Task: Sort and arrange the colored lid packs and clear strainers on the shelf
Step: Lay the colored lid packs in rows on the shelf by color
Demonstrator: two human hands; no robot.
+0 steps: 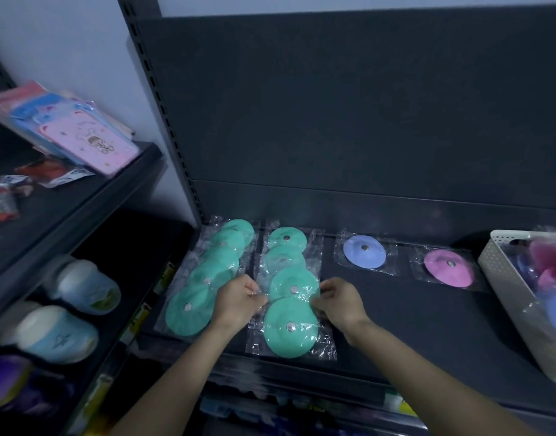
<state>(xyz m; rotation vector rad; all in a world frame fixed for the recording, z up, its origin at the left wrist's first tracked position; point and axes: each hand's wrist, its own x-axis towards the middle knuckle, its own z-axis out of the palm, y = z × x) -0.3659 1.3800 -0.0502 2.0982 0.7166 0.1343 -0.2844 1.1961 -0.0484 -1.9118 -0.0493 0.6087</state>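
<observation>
Two overlapping rows of green lid packs lie on the dark shelf (396,309): a left row (207,275) and a right row (290,291). My left hand (238,298) pinches the left plastic edge of a green pack (294,286) in the right row. My right hand (341,302) pinches that pack's right edge. The nearest green pack (290,328) lies in front of both hands. A blue lid pack (364,251) and a pink lid pack (449,267) lie singly further right.
A white perforated basket (503,278) with pink and blue items stands at the shelf's right end. On the left, a neighbouring rack carries pink and blue packets (81,133) above and capped bottles (81,286) below. More goods sit on the lower shelf.
</observation>
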